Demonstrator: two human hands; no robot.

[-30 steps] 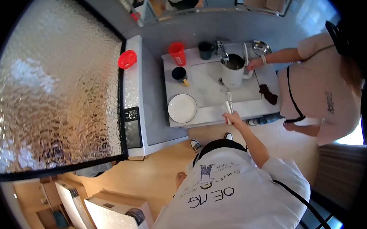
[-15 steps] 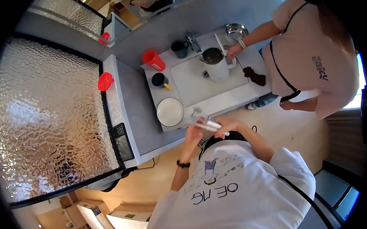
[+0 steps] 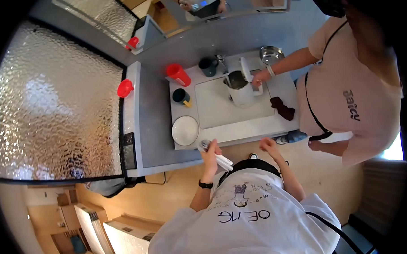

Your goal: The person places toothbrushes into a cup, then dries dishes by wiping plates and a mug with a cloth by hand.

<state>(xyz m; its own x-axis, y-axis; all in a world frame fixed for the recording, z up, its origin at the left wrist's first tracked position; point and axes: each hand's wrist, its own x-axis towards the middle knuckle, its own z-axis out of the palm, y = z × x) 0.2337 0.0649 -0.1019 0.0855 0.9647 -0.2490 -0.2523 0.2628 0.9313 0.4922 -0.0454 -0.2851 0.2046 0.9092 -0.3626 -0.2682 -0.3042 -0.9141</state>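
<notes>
My left hand [image 3: 210, 156], with a black band at the wrist, grips white-handled utensils [image 3: 223, 162] in front of the counter's near edge. Their shiny far end shows beside the fingers, too blurred to tell its shape. My right hand [image 3: 268, 146] is beyond the counter's front edge, its fingers curled in with nothing visible in them. A white plate [image 3: 185, 130] lies at the counter's near left corner, closest to my left hand. In the sink [image 3: 212, 113] stands a white kettle [image 3: 243, 97] with its lid up, under the faucet [image 3: 221, 60].
A co-worker's hand [image 3: 258, 78] is at the kettle's lid and handle. Around the sink are a red cup [image 3: 178, 75], two dark mugs [image 3: 181, 97], a metal bowl [image 3: 271, 55] and a dark cloth [image 3: 282, 108]. A red lid [image 3: 125, 88] sits on the left ledge.
The utensils have passed from my right hand to my left. My right hand has let go and moved away to the right. The co-worker's hand stays at the kettle.
</notes>
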